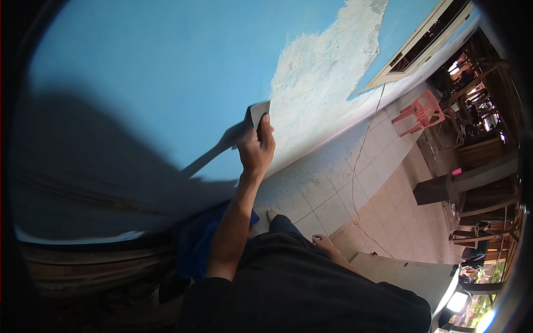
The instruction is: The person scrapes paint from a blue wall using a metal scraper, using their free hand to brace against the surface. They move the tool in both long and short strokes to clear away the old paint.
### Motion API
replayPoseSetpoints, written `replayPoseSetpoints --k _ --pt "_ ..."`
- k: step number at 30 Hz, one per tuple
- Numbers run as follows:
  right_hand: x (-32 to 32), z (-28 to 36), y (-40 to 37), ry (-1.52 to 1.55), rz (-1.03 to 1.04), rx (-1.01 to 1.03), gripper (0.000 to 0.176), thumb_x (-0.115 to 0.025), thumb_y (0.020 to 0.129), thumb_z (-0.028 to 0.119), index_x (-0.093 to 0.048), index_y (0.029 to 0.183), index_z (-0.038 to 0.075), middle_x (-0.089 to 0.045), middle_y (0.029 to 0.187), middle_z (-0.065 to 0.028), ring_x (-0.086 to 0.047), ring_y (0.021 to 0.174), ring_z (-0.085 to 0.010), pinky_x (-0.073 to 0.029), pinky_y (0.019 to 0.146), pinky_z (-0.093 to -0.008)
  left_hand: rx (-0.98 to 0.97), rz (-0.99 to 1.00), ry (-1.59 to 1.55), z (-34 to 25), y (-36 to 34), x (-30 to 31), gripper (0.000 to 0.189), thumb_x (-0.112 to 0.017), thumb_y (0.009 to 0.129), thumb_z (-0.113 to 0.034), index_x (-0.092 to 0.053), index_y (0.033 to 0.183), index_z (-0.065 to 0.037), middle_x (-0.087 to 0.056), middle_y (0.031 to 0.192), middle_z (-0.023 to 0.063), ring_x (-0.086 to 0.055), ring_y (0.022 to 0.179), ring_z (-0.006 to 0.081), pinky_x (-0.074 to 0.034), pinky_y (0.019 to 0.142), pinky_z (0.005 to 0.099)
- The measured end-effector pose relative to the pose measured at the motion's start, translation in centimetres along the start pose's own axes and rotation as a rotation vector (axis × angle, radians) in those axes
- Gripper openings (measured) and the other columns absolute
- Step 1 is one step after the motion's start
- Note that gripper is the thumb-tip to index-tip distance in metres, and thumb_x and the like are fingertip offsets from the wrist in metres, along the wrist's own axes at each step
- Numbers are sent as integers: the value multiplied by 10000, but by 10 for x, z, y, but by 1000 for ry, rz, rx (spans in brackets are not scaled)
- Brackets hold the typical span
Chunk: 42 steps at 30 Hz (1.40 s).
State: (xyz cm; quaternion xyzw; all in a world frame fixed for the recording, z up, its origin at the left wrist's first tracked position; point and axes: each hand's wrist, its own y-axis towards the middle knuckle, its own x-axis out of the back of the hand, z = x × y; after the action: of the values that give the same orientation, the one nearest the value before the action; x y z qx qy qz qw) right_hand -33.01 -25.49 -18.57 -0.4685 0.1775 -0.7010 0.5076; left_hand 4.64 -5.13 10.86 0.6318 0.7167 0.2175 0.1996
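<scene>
My left hand is raised to the blue wall, its fingers and thumb closed round a flat grey scraper. The scraper is at the left border of a rough whitish patch where the blue paint is gone. The fingers on its far side are partly hidden. Low by my body, my right hand hangs with its fingers curled, and I see nothing in it. A dark shadow of my arm and body falls across the wall to the left.
A bluish dusty strip runs along the tiled floor at the wall's foot. A thin cable crosses the tiles. Farther off stand a red plastic chair and a dark post. Blue cloth or plastic lies below my left arm.
</scene>
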Motion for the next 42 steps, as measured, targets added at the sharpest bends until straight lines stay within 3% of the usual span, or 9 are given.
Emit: replayPoseSetpoints --k 8,11,12,14,20,23,33,36,42 --pt "-4 -32 11 -113 13 77 395 -644 873 284 -663 1118 -25 -709 958 -143 -681 864 -196 -532 801 -322 10 32 5 -16 13 -5 384 -547 996 -285 -572 708 -32 -503 467 -2 -526 412 72 -373 374 237" --pt "-1 -36 11 31 -3 -53 395 -653 869 278 -661 1122 -25 -708 966 -148 -686 865 -201 -532 807 -322 65 0 -58 -17 3 -4 390 -539 1000 -281 -566 702 -30 -492 466 -1 -524 407 71 -371 362 239" --pt "1 -32 7 68 -15 -71 395 -655 868 279 -661 1120 -27 -708 962 -146 -686 861 -200 -532 804 -322 -31 -87 -33 0 0 -7 389 -539 999 -277 -563 700 -30 -490 474 -1 -522 407 69 -370 360 238" --pt "1 -29 2 141 -34 -102 395 -659 867 279 -661 1115 -29 -708 953 -143 -686 853 -197 -532 797 -323 58 -38 -57 6 -8 -3 392 -545 996 -285 -562 701 -27 -494 483 0 -516 408 66 -368 363 234" --pt "-3 -45 7 -46 67 -19 448 -648 872 344 -655 1172 12 -710 1008 -139 -682 927 -226 -530 828 -343 49 -5 -87 -17 16 -7 395 -562 990 -277 -562 692 -18 -519 512 5 -508 412 65 -364 371 233" --pt "-2 -35 6 -49 36 -27 447 -649 875 350 -658 1169 14 -709 1014 -142 -678 922 -224 -528 834 -347 1 -84 -32 16 -7 -1 403 -558 991 -273 -551 673 -26 -503 489 -3 -504 402 63 -354 368 235" --pt "0 -18 11 56 79 -92 407 -636 906 313 -635 1189 21 -698 1016 -142 -676 864 -204 -538 778 -334 56 -37 -39 -7 2 -3 397 -556 993 -275 -564 679 -33 -489 480 -16 -491 404 56 -348 381 236" --pt "5 5 -1 116 36 -157 398 -621 879 291 -639 1181 31 -685 924 -111 -662 740 -201 -540 674 -330 46 -60 -21 7 -3 -4 409 -556 993 -286 -572 676 -28 -498 490 -14 -501 421 59 -355 393 239" --pt "-1 -12 2 91 62 -127 403 -631 899 285 -629 1178 -6 -687 982 -135 -666 814 -195 -542 728 -328 165 22 -122 -22 13 -10 433 -557 987 -335 -566 674 -35 -507 502 -11 -502 419 60 -366 389 224"
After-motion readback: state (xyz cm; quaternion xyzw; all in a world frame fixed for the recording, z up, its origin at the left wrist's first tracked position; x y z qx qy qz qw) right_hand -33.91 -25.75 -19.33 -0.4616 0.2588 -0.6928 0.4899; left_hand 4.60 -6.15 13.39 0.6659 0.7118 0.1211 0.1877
